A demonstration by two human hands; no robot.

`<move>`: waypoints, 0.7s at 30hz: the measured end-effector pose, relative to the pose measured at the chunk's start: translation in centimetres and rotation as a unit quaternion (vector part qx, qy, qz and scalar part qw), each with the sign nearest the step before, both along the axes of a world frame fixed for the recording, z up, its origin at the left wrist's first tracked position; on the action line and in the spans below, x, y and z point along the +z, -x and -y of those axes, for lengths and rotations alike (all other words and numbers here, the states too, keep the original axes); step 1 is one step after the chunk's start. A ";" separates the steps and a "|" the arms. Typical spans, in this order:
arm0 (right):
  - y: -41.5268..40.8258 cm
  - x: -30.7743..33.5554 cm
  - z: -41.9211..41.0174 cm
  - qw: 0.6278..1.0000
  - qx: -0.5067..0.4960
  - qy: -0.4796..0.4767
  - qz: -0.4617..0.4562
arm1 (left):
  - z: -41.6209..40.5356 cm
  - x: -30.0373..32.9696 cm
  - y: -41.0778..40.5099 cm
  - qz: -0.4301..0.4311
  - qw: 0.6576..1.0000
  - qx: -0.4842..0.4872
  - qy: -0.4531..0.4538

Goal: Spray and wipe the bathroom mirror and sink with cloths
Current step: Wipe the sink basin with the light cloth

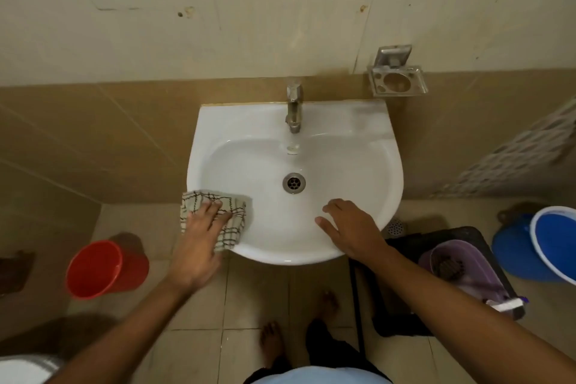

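A white ceramic wall-hung sink is sitting against the tan tiled wall, its bowl glossy and its metal drain lying at the centre. A steel tap is standing at the sink's back edge, and a clear plastic holder is hanging on the wall just past the sink's back right corner. On the sink's front left rim a cream cloth with dark checked lines is lying crumpled, partly draping over the edge. The left hand is pressing down on that cloth with fingers spread flat. The right hand is resting relaxed and empty on the sink's front right rim. Below the sink, on the beige floor tiles, a red bucket is standing to the left, a blue bucket to the right.
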State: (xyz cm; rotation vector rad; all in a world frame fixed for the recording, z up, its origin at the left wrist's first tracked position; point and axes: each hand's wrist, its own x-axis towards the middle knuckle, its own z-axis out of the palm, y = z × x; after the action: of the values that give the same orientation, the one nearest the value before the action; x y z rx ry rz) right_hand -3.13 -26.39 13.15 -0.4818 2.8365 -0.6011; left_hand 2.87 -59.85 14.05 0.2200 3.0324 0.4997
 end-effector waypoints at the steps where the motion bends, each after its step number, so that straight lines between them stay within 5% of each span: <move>1: -0.5 0.3 0.4 1.000 -0.019 0.014 -0.005 | -1.5 -0.4 -1.3 -0.009 1.000 0.015 -0.005; 4: -2.2 1.2 2.0 0.997 -0.055 0.047 -0.002 | -6.0 -1.1 -4.2 0.002 1.000 0.010 -0.006; 8: -4.8 2.0 3.9 0.978 -0.138 0.157 0.025 | -11.2 -0.4 -5.5 0.013 0.993 -0.114 -0.002; 11: -6.2 3.4 4.2 0.942 -0.237 0.236 0.021 | -13.9 2.1 -5.2 0.116 0.970 -0.107 -0.183; 15: -7.2 5.5 3.2 0.870 -0.329 0.367 0.035 | -14.6 7.8 -3.4 0.209 0.851 0.051 -0.479; 19: -7.3 6.7 2.8 0.793 -0.343 0.484 0.135 | -13.2 11.1 -0.8 0.334 0.654 0.162 -0.659; 21: -7.2 7.4 2.9 0.766 -0.322 0.527 0.177 | -12.6 12.0 -0.1 0.362 0.599 0.165 -0.695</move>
State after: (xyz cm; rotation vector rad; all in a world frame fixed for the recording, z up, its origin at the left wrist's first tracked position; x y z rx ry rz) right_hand 4.10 -29.25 20.58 0.4948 1.9660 -2.1433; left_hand 2.93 -47.20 26.10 -0.4175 1.2672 2.1564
